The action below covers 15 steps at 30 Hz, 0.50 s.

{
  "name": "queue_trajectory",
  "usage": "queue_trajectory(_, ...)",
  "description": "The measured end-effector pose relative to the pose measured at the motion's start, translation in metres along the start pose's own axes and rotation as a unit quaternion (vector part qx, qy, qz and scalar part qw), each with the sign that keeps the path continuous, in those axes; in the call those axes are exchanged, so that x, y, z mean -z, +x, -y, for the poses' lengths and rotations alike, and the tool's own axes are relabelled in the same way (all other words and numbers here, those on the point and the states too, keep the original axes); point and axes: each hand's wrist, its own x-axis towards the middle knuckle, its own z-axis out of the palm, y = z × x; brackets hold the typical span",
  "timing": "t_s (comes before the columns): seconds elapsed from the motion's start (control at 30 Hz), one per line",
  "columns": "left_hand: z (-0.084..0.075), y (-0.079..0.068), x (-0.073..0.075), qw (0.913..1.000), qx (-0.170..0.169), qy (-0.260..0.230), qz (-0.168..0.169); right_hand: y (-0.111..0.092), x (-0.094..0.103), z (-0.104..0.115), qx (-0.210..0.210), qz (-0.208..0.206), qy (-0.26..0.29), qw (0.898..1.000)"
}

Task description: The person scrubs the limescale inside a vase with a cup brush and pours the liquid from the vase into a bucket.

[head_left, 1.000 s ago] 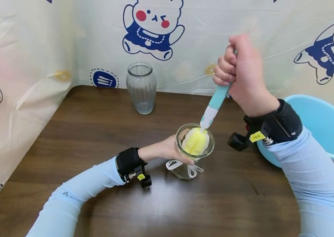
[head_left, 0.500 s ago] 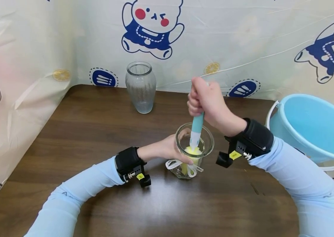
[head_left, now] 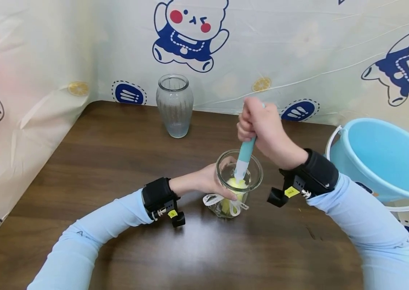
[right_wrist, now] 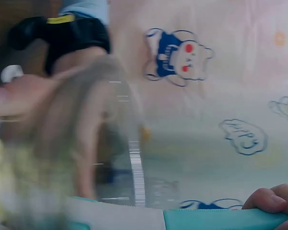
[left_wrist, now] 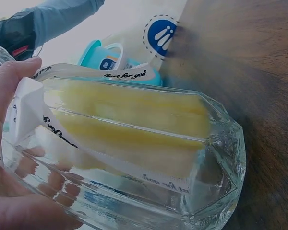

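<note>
My left hand grips the neck of a clear faceted glass vase standing on the table. A white ribbon printed with black lettering is tied round it. In my right hand is the teal and white handle of a bottle brush, gripped in a fist above the vase's mouth. The brush's yellow and white sponge head is down inside the vase, reaching close to its base in the left wrist view. The right wrist view is blurred around the vase; the brush handle runs along its bottom edge.
A second, ribbed glass vase stands at the back of the brown table. To the right is a light blue bucket with a white handle, beside my right forearm. A printed curtain hangs behind the table.
My right hand has come down and left, pushing the sponge head from the vase's mouth deep inside. In the last half second it has shifted slightly right. My left hand keeps its hold.
</note>
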Motion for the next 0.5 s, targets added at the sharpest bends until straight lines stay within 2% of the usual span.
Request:
queue_trajectory(0.13, 0.0, 0.0, -0.001, 1.0, 0.006, -0.002, -0.003, -0.001, 0.005, 0.027, 0.022, 0.004, 0.053, 0.998)
queue_trajectory(0.27, -0.001, -0.001, 0.0, 0.9999, 0.012, -0.007, -0.005, -0.007, 0.008, 0.051, 0.056, 0.002, 0.108, 0.993)
queue_trajectory(0.5, 0.001, -0.002, 0.002, 0.9998, 0.014, -0.014, -0.008, -0.018, 0.016, 0.073, 0.12, -0.023, 0.157, 0.98)
